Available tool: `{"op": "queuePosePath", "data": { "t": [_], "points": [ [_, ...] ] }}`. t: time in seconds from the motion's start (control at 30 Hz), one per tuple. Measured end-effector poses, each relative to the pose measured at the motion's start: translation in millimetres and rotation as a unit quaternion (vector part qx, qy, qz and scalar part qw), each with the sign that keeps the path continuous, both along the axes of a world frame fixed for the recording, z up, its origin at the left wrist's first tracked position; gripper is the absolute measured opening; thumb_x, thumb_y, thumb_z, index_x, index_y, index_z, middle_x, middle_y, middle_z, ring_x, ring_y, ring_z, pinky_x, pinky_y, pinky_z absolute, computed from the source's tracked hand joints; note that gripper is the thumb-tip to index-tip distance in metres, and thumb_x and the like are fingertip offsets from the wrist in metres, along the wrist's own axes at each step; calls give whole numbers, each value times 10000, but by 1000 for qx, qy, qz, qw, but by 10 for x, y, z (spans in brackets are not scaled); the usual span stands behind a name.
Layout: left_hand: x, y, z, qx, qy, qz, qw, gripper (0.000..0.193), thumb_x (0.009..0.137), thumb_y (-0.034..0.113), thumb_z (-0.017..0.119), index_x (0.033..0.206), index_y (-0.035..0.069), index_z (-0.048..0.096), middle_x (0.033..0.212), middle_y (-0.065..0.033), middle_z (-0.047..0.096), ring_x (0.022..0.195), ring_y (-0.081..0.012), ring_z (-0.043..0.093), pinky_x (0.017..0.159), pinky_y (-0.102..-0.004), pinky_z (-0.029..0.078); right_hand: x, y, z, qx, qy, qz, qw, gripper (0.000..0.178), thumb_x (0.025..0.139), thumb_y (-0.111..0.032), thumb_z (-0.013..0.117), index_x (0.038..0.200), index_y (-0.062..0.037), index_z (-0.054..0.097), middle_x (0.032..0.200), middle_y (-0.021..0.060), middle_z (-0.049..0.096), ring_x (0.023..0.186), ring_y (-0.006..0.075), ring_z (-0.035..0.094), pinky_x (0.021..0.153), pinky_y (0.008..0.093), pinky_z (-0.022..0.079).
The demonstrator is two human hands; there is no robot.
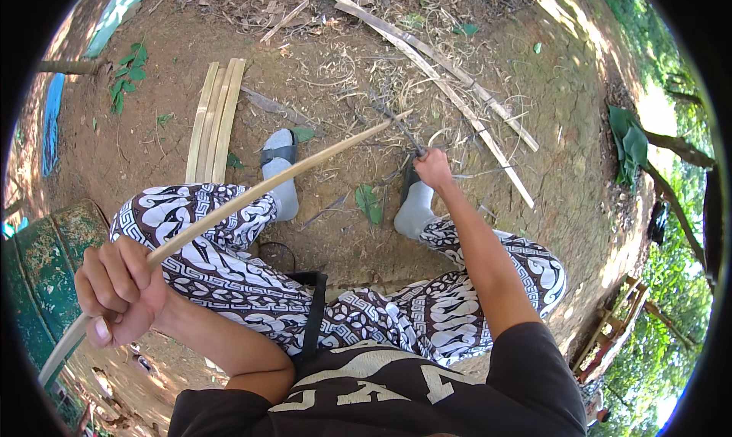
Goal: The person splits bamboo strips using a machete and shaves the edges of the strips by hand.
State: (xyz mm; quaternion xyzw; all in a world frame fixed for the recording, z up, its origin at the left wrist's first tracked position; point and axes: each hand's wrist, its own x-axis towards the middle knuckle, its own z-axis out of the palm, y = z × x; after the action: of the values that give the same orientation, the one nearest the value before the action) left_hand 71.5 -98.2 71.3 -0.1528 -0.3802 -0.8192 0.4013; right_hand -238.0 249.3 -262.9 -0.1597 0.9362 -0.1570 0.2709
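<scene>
My left hand (118, 292) has its fingers wrapped tight round a long bamboo strip (252, 195); right hand (433, 167) is fisted on a dark blade handle (400, 130) farther out.

Sunlit bare dirt ground (335, 231), scattered bamboo strips (216, 117)

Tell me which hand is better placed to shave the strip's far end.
Right, probably. The right hand already holds a blade near the bamboo strip tip, while the left hand grips its near end.
</scene>
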Motion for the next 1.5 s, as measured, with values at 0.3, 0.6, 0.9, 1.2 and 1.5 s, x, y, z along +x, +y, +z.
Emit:
{"op": "queuePosePath", "data": {
  "t": [0.3,0.6,0.9,1.2,1.5],
  "points": [
    [39,-13,-28,13,-20,2,1000,446,654,101,560,451,258,196,372,130,213,328,16,149,428,-179,83,-97,226,-327,47,69,201,976,328,864,-266,485,821,-12,688,896,276,677,843,459,648,821,529,513],
    [195,-31,-54,18,-22,-7,1000,437,623,171,579,475,252,176,399,124,168,370,-5,104,491,-233,37,-119,-236,57,85,16,47,995,412,844,-306,480,998,1,706,1026,289,682,988,443,667,937,473,517],
    [113,0,-48,8,-48,64,997,416,660,159,576,480,248,211,388,115,208,352,-17,146,458,-211,90,494,-1525,540,-252,35,-458,852,184,789,-122,585,770,53,640,775,249,673,728,380,659,735,465,510],
    [-65,99,7,-13,-27,13,999,459,700,132,577,486,241,186,367,107,228,328,-3,174,419,-185,101,451,-1697,607,-466,34,-587,661,259,786,-92,627,611,-8,456,574,108,546,433,232,510,509,455,424],
    [-112,246,130,-40,-10,-12,999,494,703,85,593,455,236,193,368,115,220,321,8,177,413,-173,101,694,-977,158,-210,45,-438,873,292,763,-228,663,670,47,631,759,252,682,716,390,676,749,480,521]
  ]
}}
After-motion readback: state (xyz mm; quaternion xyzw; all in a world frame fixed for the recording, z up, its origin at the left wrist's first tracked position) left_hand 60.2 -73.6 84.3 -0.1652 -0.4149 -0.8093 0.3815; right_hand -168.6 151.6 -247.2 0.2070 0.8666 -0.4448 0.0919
